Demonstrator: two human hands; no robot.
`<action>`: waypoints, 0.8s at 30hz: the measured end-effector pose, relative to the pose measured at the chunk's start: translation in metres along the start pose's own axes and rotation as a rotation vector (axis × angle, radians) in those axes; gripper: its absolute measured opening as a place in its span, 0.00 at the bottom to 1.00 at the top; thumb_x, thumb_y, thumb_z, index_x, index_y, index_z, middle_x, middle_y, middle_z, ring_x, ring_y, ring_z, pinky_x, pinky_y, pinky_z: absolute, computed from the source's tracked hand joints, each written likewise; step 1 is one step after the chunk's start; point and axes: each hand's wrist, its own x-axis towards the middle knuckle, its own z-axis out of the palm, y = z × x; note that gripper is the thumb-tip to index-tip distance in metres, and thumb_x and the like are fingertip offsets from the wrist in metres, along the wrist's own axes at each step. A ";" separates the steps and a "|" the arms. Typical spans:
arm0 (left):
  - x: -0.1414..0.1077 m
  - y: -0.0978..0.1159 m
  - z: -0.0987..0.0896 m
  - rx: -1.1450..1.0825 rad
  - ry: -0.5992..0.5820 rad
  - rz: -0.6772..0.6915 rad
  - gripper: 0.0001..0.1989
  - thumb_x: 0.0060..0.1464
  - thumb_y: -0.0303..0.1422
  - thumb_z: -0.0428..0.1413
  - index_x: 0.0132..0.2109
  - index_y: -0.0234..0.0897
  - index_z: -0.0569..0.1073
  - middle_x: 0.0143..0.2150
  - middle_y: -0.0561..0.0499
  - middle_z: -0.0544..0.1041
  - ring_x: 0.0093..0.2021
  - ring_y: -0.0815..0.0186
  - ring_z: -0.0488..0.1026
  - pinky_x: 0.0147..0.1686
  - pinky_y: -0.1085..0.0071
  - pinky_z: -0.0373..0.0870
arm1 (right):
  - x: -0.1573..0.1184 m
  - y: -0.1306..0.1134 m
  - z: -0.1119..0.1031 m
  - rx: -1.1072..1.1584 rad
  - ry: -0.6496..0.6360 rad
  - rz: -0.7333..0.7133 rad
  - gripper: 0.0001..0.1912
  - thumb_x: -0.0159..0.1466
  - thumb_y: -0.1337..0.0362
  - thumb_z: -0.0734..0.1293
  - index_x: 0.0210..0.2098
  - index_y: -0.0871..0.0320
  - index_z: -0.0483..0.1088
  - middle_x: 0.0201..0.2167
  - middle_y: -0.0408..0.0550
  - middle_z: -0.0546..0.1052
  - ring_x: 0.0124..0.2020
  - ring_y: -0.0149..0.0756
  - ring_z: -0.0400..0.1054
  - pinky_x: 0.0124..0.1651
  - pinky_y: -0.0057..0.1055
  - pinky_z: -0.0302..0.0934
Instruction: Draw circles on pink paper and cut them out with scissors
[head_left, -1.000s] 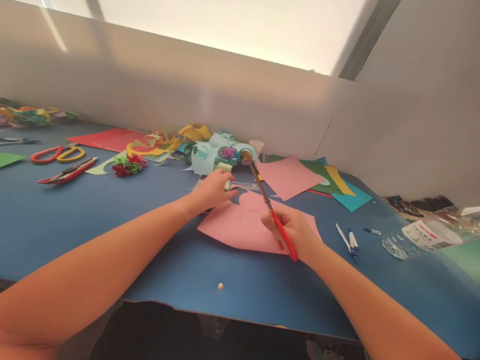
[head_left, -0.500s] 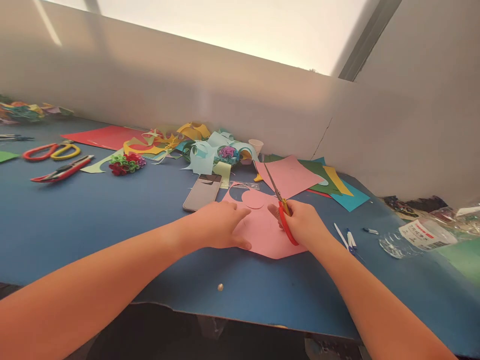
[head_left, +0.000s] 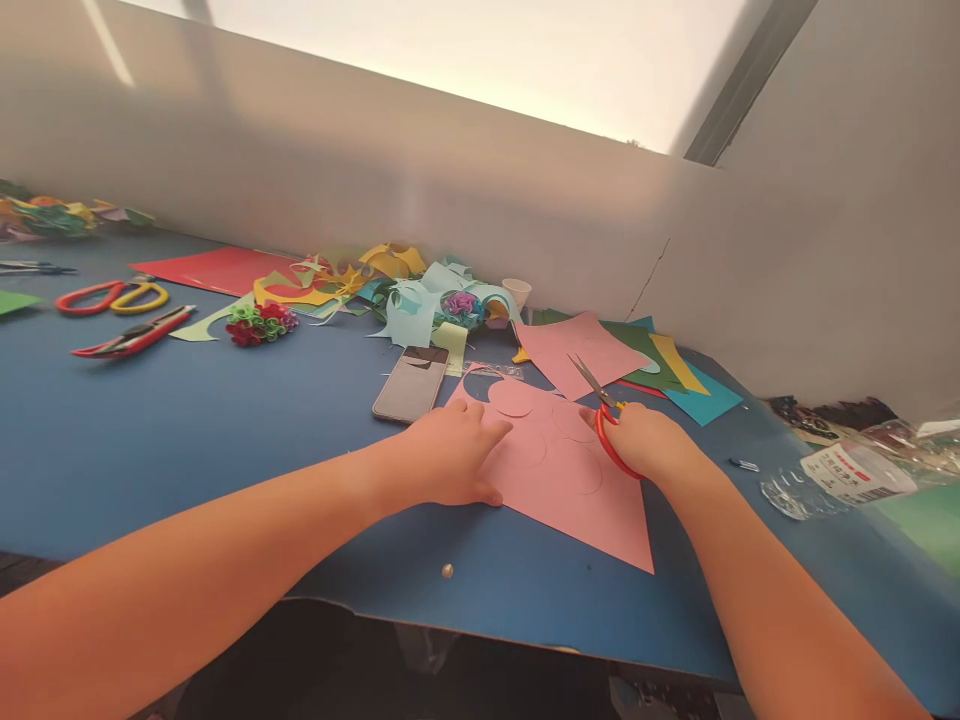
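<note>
A pink sheet (head_left: 600,510) with drawn circles lies flat on the blue table, with a round hole near its upper left corner. On the sheet beside the hole rests a pink disc (head_left: 511,397). My left hand (head_left: 459,455) lies on the sheet's left edge, fingers apart. Over the sheet's right side, my right hand (head_left: 649,440) is wrapped round red-and-yellow-handled scissors (head_left: 616,442). Their blades are slightly parted and point up and left, over another pink sheet (head_left: 581,345).
A phone (head_left: 412,384) lies left of the pink sheet. Behind are paper scraps (head_left: 412,305), paper flowers (head_left: 259,325) and a cup (head_left: 517,291). Pliers (head_left: 135,333) and other scissors (head_left: 91,298) lie far left; a clear plastic bottle (head_left: 840,475) is at right.
My right hand has moved right with the scissors, whose blades now tilt more to the left. The sheet's lower right part has turned or unfolded toward the table's front edge.
</note>
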 end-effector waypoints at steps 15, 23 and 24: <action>0.004 -0.008 0.005 -0.029 -0.025 -0.007 0.52 0.56 0.58 0.64 0.80 0.45 0.58 0.74 0.30 0.64 0.75 0.35 0.58 0.68 0.41 0.65 | -0.022 -0.025 -0.006 0.200 -0.137 0.009 0.22 0.65 0.40 0.72 0.36 0.53 0.69 0.35 0.58 0.80 0.32 0.51 0.75 0.30 0.40 0.64; 0.008 -0.011 0.006 -0.065 -0.001 -0.034 0.52 0.56 0.59 0.64 0.80 0.47 0.56 0.77 0.30 0.60 0.77 0.32 0.54 0.68 0.40 0.64 | -0.028 -0.029 0.001 0.622 -0.148 -0.127 0.27 0.56 0.48 0.79 0.31 0.50 0.57 0.26 0.35 0.59 0.25 0.31 0.52 0.26 0.31 0.51; 0.008 -0.011 0.006 -0.068 0.003 -0.041 0.53 0.56 0.60 0.63 0.80 0.47 0.56 0.77 0.30 0.59 0.77 0.31 0.54 0.68 0.40 0.64 | -0.028 -0.029 -0.001 0.697 -0.166 -0.128 0.27 0.54 0.51 0.79 0.31 0.50 0.56 0.26 0.34 0.57 0.24 0.30 0.50 0.26 0.30 0.49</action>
